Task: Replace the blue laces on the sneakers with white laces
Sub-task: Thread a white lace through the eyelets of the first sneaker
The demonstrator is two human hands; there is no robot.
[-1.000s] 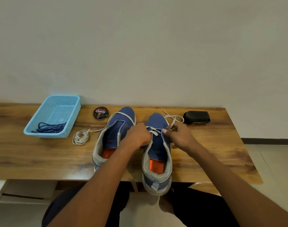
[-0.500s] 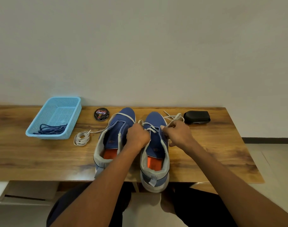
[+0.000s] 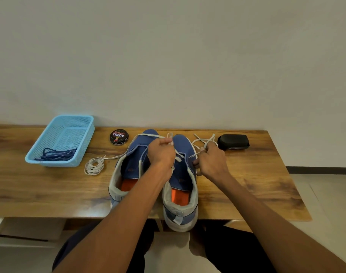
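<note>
Head view: on the wooden table point(image 3: 40, 186) two blue sneakers stand side by side, toes toward the wall, heels at the near edge, long axes running away from the person. The right sneaker point(image 3: 183, 186) is being threaded with a white lace point(image 3: 178, 157); the left sneaker point(image 3: 128, 172) has only a lace draped over its toe, trailing to a white coil point(image 3: 94, 166). The left hand point(image 3: 161, 154) pinches one lace end above the eyelets; the right hand point(image 3: 212, 162) grips the other end, pulled aside. The blue laces point(image 3: 56, 154) lie in the basket point(image 3: 50, 163). Next move, I judge: draw both ends even, then feed the next eyelet pair.
</note>
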